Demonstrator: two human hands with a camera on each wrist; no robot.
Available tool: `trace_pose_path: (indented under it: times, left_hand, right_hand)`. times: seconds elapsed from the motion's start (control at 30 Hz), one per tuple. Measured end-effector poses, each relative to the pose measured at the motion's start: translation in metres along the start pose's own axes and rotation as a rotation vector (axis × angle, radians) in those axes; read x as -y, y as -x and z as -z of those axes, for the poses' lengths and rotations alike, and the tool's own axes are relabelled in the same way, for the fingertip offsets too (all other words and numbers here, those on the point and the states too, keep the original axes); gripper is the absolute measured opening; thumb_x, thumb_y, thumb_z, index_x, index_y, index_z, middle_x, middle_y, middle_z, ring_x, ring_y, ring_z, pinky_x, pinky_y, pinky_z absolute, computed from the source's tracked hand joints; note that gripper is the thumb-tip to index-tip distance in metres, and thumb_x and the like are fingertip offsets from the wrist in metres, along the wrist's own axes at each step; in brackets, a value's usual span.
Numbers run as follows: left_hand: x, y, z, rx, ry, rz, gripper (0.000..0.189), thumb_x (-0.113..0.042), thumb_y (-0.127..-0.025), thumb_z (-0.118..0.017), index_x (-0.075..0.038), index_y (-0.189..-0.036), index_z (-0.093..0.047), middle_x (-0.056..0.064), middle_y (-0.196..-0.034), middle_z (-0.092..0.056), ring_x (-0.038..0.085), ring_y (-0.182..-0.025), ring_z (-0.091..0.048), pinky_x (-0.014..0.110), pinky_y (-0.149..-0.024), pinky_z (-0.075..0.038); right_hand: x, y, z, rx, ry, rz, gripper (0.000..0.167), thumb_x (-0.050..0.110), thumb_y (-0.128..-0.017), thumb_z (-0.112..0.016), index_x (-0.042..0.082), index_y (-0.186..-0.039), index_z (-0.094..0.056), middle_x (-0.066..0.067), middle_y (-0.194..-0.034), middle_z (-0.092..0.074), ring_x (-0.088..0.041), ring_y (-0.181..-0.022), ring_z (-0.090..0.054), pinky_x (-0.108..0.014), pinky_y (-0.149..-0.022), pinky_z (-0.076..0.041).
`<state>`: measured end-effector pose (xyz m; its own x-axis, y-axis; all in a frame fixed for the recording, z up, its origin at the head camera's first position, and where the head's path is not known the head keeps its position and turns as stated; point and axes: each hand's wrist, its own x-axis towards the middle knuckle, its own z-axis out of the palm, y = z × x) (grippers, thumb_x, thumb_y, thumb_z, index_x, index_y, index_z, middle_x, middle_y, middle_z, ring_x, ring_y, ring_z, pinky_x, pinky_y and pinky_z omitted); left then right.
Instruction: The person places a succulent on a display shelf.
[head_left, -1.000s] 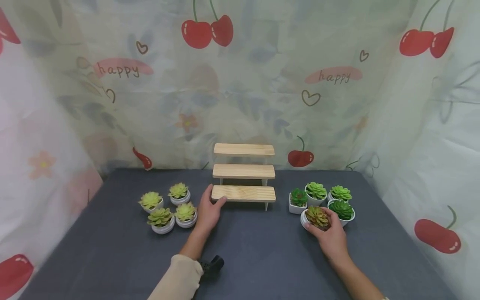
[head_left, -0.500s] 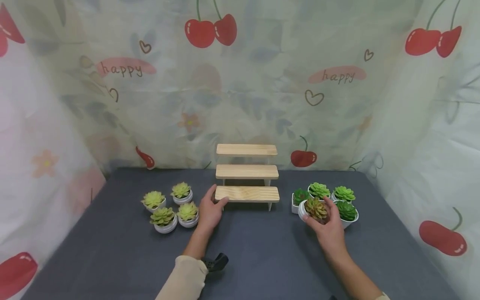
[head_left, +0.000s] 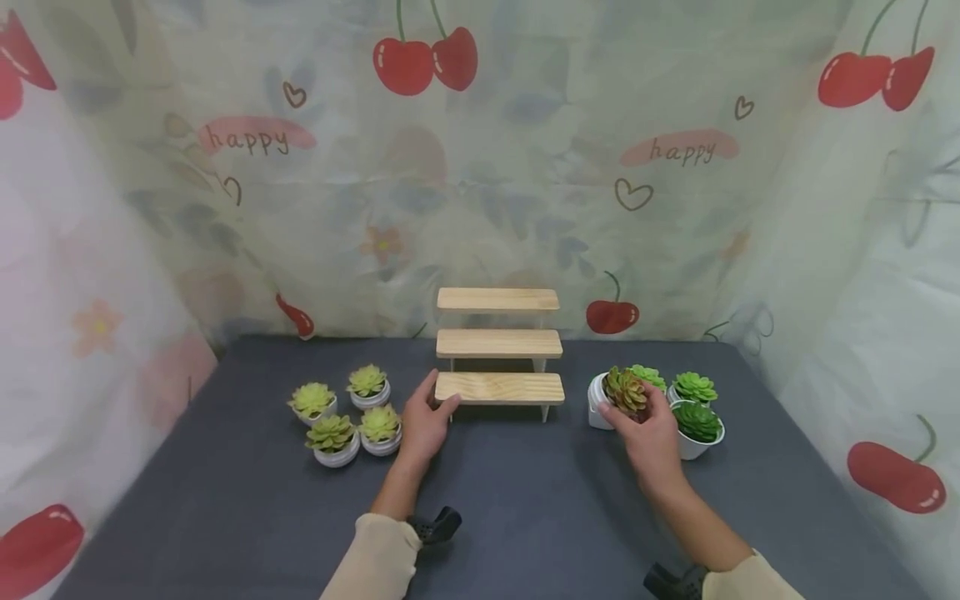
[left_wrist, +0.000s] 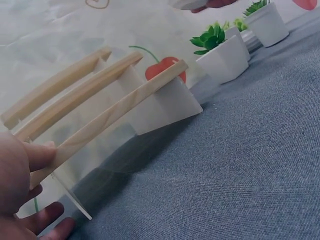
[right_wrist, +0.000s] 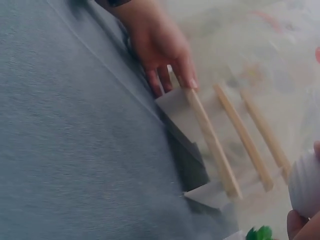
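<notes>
My left hand (head_left: 426, 425) grips the left end of the lowest board of a three-step wooden display stand (head_left: 499, 387). In the left wrist view its thumb (left_wrist: 40, 156) lies on top of the board, with other fingers below. My right hand (head_left: 654, 437) holds a potted succulent (head_left: 624, 390) with reddish-green leaves, its white pot (right_wrist: 306, 185) raised off the table and tilted. Behind and below it, a square white pot with a dark green succulent (left_wrist: 207, 40) is mostly hidden in the head view.
Right of my right hand stand green potted succulents, one dark (head_left: 697, 422) and one brighter (head_left: 694, 387). Several pale green potted succulents (head_left: 333, 435) are grouped left of my left hand. A printed curtain (head_left: 495, 208) hangs behind the dark cloth-covered table (head_left: 517, 508).
My right hand has lifted the reddish-green succulent off the table and carried it slightly up and left, over the square pot. The left hand keeps its hold on the stand.
</notes>
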<state>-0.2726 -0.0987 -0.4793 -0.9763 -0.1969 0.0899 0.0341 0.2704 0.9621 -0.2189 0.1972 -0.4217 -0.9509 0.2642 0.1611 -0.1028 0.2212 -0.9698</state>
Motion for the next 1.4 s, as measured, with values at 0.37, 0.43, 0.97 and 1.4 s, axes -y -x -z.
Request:
trace_pose_path:
  times: [0.37, 0.43, 0.97, 1.4]
  left_hand:
    - [0.004, 0.0, 0.002, 0.014, -0.003, -0.028, 0.06, -0.023, -0.096, -0.064, -0.007, -0.148, -0.041, 0.019, -0.147, -0.042, 0.034, -0.132, -0.042, 0.05, -0.104, -0.037]
    - [0.004, -0.001, 0.001, 0.017, 0.006, -0.031, 0.058, -0.024, -0.097, -0.063, -0.008, -0.148, -0.041, 0.018, -0.148, -0.041, 0.034, -0.133, -0.04, 0.05, -0.105, -0.036]
    - [0.002, -0.001, 0.0, -0.006, -0.004, -0.003, 0.058, -0.025, -0.098, -0.061, -0.012, -0.15, -0.039, 0.011, -0.15, -0.041, 0.029, -0.123, -0.051, 0.048, -0.095, -0.046]
    - [0.003, -0.001, 0.0, -0.016, -0.05, -0.04, 0.055, -0.024, -0.098, -0.061, -0.009, -0.147, -0.043, 0.016, -0.144, -0.046, 0.029, -0.114, -0.055, 0.047, -0.091, -0.047]
  right_hand:
    - [0.025, -0.033, -0.02, 0.054, 0.071, 0.115, 0.067, 0.025, -0.087, -0.075, 0.004, -0.141, -0.041, -0.014, -0.131, -0.051, -0.024, -0.117, -0.052, -0.017, -0.082, -0.047]
    - [0.027, -0.041, -0.026, 0.048, 0.063, 0.135, 0.066, 0.023, -0.087, -0.076, 0.003, -0.14, -0.043, -0.014, -0.13, -0.052, -0.025, -0.116, -0.053, -0.021, -0.083, -0.047]
    - [0.044, -0.093, -0.062, 0.021, 0.121, 0.101, 0.068, 0.032, -0.086, -0.075, 0.006, -0.14, -0.044, -0.015, -0.134, -0.052, -0.03, -0.124, -0.048, -0.048, -0.097, -0.043]
    - [0.063, -0.133, -0.083, 0.007, 0.113, 0.088, 0.068, 0.031, -0.086, -0.075, 0.003, -0.141, -0.046, -0.015, -0.136, -0.052, -0.027, -0.127, -0.047, -0.042, -0.102, -0.041]
